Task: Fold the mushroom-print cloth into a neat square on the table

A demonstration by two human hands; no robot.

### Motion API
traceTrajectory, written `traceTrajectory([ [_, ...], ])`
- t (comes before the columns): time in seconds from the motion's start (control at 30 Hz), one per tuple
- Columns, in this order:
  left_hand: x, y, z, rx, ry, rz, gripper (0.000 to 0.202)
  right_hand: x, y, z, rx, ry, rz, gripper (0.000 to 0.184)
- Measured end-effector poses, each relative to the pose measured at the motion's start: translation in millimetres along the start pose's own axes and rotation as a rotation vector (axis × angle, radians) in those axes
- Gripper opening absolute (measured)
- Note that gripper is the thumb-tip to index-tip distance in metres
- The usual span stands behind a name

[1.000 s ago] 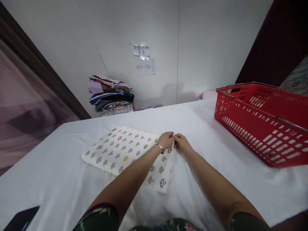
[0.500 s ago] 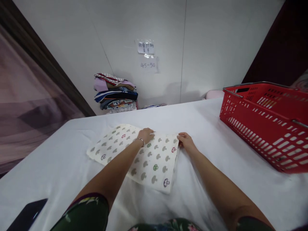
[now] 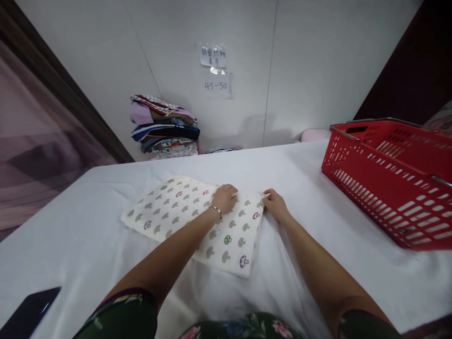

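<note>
A cream cloth (image 3: 176, 209) printed with small mushrooms lies folded flat on the white table (image 3: 88, 254). My left hand (image 3: 226, 197), with a bracelet at the wrist, rests curled on the cloth near its far edge, fingers pressed down on the fabric. My right hand (image 3: 274, 203) sits at the cloth's far right corner, fingers pinched on the edge there. Both forearms reach forward from the bottom of the view.
A red plastic basket (image 3: 384, 174) with metal handles stands at the right. A stack of folded clothes (image 3: 164, 129) sits against the back wall at the left. A dark flat phone-like object (image 3: 28, 313) lies at the near left corner. Paper labels hang on the wall.
My hands were together at the cloth's right corner; the left hand slid left along the far edge and the cloth's right part now lies flat. The right hand stayed at the corner.
</note>
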State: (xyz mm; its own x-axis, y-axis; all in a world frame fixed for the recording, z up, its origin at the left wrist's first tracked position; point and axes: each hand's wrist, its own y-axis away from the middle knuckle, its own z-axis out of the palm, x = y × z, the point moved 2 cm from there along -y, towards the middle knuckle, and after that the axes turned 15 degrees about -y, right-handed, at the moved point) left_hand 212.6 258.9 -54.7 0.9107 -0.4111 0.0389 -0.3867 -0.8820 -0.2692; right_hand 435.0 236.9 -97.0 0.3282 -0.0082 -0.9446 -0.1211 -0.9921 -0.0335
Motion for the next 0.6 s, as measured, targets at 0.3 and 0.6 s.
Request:
traceTrajectory([
  [0.3,76,62,-9.3,-0.113,0.121,0.317,0.031,-14,6,2,-0.068,0.252,-0.036,0.028],
  [0.6,94,129,-34.4,-0.243,0.141,0.336,0.052,-15,8,4,-0.118,0.395,-0.092,0.020],
])
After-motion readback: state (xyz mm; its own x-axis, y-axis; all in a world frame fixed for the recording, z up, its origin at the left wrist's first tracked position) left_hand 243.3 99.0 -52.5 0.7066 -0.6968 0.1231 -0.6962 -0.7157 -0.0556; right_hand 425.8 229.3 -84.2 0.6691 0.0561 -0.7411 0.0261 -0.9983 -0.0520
